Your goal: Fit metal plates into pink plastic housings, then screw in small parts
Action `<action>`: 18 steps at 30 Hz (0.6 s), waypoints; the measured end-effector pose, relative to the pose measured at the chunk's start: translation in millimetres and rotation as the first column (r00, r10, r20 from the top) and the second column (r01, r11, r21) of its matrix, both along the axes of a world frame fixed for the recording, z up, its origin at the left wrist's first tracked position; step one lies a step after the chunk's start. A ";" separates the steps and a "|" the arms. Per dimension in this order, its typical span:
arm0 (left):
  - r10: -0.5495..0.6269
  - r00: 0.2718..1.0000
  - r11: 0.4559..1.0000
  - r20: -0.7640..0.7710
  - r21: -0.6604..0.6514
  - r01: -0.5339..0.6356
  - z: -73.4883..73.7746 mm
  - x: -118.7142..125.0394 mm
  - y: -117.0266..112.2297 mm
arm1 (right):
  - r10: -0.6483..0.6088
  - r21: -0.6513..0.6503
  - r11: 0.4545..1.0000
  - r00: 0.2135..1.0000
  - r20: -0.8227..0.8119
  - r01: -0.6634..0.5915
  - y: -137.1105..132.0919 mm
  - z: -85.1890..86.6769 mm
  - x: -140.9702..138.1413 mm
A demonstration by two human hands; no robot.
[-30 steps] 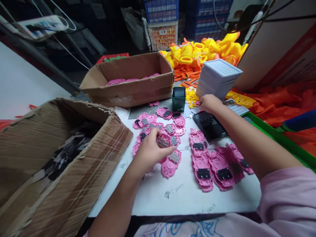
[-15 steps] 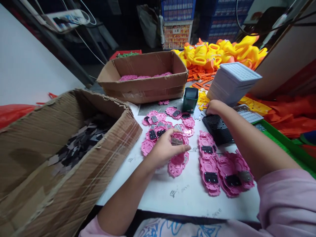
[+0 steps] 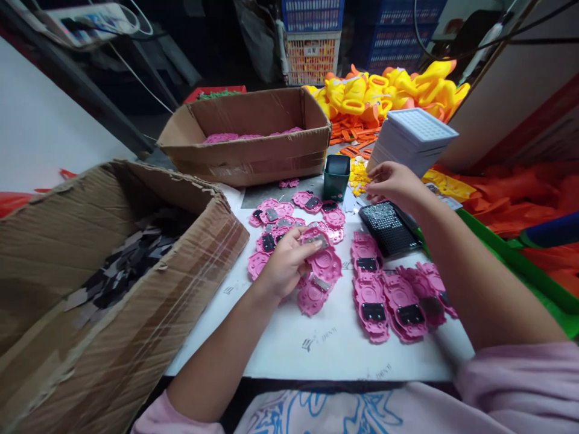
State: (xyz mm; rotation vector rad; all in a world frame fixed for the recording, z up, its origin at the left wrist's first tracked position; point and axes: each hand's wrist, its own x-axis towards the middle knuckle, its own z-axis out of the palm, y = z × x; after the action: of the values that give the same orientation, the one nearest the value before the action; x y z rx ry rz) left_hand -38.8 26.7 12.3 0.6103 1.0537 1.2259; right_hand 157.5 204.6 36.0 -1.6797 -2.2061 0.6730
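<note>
Pinching one wavy-edged, grey-plated pink casing (image 3: 326, 262): left hand (image 3: 284, 264); beyond this grip, one green cup (image 3: 336, 185); leftward, one cardboard box (image 3: 149, 337); right hand (image 3: 400, 184), cannot tell if gripping.

The left hand (image 3: 287, 260) hides part of the pink case (image 3: 326, 264) in its grip; whether the right hand (image 3: 373, 184) pinches anything is too small to tell; the far box (image 3: 253, 161) partly hides its pink parts (image 3: 239, 137); edges cut off the near box (image 3: 149, 337) and blue crate (image 3: 312, 17).
</note>
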 end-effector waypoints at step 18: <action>0.123 0.992 0.983 -0.032 0.140 -0.117 4.5 30.2 -12.1 | -0.074 -0.207 0.954 0.498 -0.864 -0.218 -142.0 -26.0 25.0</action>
State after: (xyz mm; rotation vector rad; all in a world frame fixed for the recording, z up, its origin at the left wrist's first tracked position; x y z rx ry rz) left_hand -8.6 14.6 16.8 0.6883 1.0573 1.4055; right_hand 182.5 62.6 10.1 -0.9297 -1.4396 1.5311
